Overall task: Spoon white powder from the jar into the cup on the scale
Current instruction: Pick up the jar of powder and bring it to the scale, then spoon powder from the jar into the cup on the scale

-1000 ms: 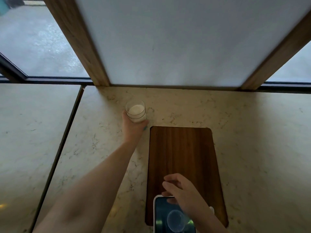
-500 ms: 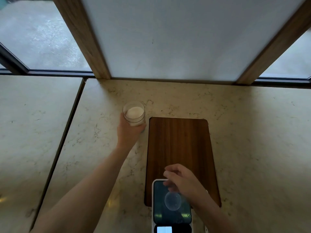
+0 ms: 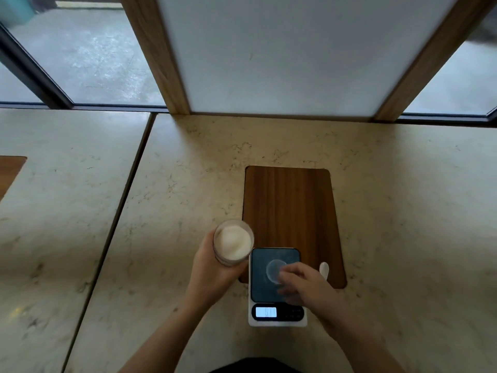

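My left hand (image 3: 212, 270) grips a clear glass jar (image 3: 233, 242) of white powder, held upright just left of the scale. The scale (image 3: 275, 286) has a dark platform and a lit display at its near end. A small clear cup (image 3: 274, 270) stands on the platform. My right hand (image 3: 304, 286) rests over the cup's right side, fingers curled around it. A white spoon (image 3: 324, 270) lies on the wooden board right of the scale, partly hidden by my right hand.
A dark wooden board (image 3: 289, 208) lies under the scale's far end on the marble counter (image 3: 161, 197). A seam (image 3: 118, 205) splits the counter at the left. A white wall panel with wooden posts and windows rises behind.
My left hand has brought the jar from the far left corner of the board toward me, beside the scale. My right hand stays at the cup.
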